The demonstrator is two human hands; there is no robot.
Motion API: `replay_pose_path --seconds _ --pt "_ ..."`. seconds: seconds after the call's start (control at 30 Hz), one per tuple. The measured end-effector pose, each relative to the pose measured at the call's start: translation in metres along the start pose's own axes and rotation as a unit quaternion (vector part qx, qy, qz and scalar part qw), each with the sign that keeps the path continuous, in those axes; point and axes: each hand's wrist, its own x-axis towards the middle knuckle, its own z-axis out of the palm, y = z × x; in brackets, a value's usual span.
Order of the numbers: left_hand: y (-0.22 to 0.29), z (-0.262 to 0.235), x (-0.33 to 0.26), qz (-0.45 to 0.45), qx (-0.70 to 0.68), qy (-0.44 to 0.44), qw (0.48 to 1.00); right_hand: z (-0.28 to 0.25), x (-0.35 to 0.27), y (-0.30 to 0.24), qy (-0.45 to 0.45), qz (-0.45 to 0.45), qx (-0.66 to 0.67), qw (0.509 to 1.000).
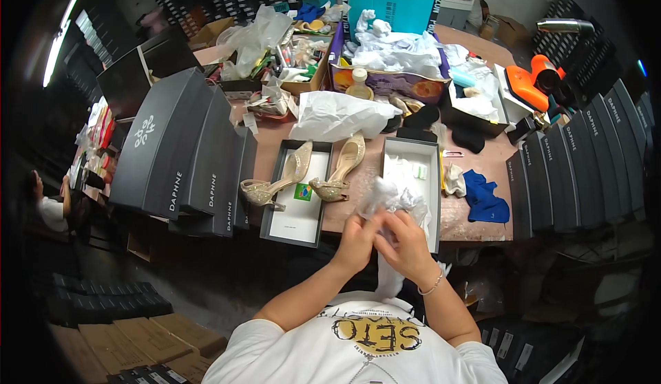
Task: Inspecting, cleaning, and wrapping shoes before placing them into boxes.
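Note:
Both hands meet at the table's front edge, over crumpled white tissue paper (392,195). My left hand (358,241) pinches the paper, and my right hand (407,243), on the bracelet side, grips it close by; some fingertips are hidden. A strip of the paper hangs down toward my shirt. Behind the hands lies an open shoebox (434,177) with more white paper inside. To the left, two glittery gold high-heeled sandals, one (286,175) and the other (341,168), rest across a shallow grey-rimmed box lid (292,227) with a white inside. A small green packet (303,192) lies in that lid.
Stacked dark shoeboxes flank the table, left (162,150) and right (585,171). Behind the sandals lies a white paper sheet (341,114). Farther back are a purple carton (389,84) of paper, a bottle (359,87) and an orange tool (527,88). A blue cloth (485,198) lies right.

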Motion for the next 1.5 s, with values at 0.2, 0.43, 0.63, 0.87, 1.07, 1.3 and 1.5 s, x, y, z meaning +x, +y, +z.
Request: replay_pose_path --seconds 0.2,0.43,0.63,0.87,1.07,1.3,1.5 --pt "0.012 -0.014 0.008 -0.012 -0.103 0.046 0.994 -0.017 -0.011 0.024 0.064 0.09 0.009 0.994" --pt "0.01 -0.01 0.0 0.03 -0.046 0.055 0.997 0.018 0.001 0.034 0.01 0.037 0.051 0.998" --pt "0.007 -0.044 -0.003 0.017 -0.099 0.094 0.99 0.017 -0.003 0.04 0.008 -0.002 0.014 1.0" --pt "0.008 -0.053 -0.005 0.032 0.027 -0.003 0.999 0.008 0.004 0.044 0.051 0.106 0.162 0.98" --pt "-0.016 -0.037 -0.026 -0.16 -0.095 -0.132 0.974 0.018 0.025 0.019 0.08 0.061 0.295 0.95" --pt "0.031 -0.032 -0.004 -0.111 -0.12 -0.115 0.98 0.002 0.031 0.04 -0.137 -0.157 -0.098 0.973" --pt "0.08 -0.054 0.1 0.044 0.15 -0.045 0.987 -0.03 0.075 0.046 -0.003 -0.112 0.064 0.992"
